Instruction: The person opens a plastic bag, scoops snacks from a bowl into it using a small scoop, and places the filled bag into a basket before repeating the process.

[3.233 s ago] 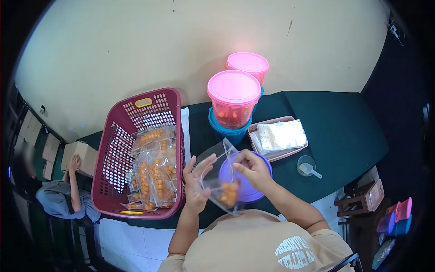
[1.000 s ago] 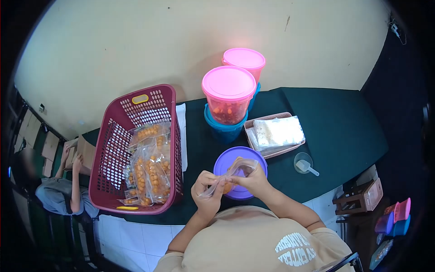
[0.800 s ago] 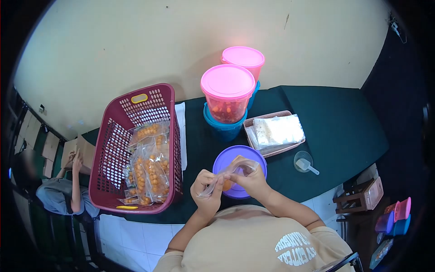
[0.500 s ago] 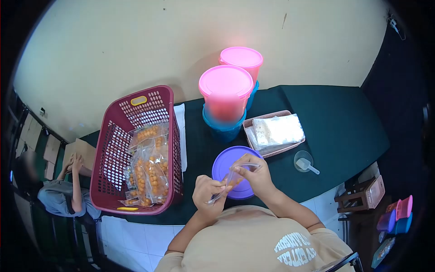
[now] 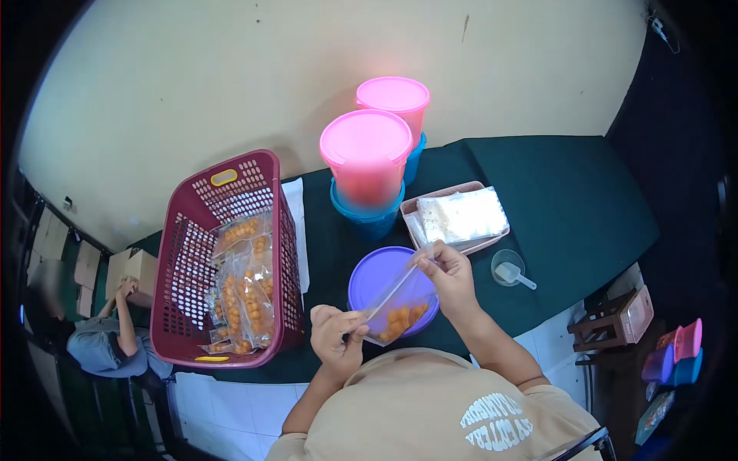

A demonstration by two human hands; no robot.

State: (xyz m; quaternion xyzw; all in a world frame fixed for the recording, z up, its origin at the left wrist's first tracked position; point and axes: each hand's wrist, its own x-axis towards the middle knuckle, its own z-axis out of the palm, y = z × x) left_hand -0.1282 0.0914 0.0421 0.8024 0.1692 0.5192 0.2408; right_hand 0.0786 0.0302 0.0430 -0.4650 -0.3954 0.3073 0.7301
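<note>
A clear plastic bag [image 5: 403, 316] with orange-brown snack pieces in its lower part is stretched between my hands. My left hand [image 5: 338, 338] pinches one end of the bag's top edge, and my right hand [image 5: 448, 278] grips the other end, higher up. The edge runs slanted and taut between them. Behind and below the bag is a round tub with a purple lid [image 5: 374, 278], partly covered by it. To the left, a maroon perforated basket [image 5: 163, 307] holds several filled snack bags [image 5: 247, 296].
Pink-lidded buckets [image 5: 367, 138] on blue ones stand near the wall. A pink tray [image 5: 486, 242] holds a stack of clear plastic bags [image 5: 465, 217]. A small cup with a white scoop [image 5: 516, 274] is at right. Another person [image 5: 108, 338] sits at far left beside cardboard boxes [image 5: 141, 275].
My hands have moved apart, the right one upward, pulling the bag's top edge straight. The snack pieces now hang in plain view below it. The view has shifted slightly.
</note>
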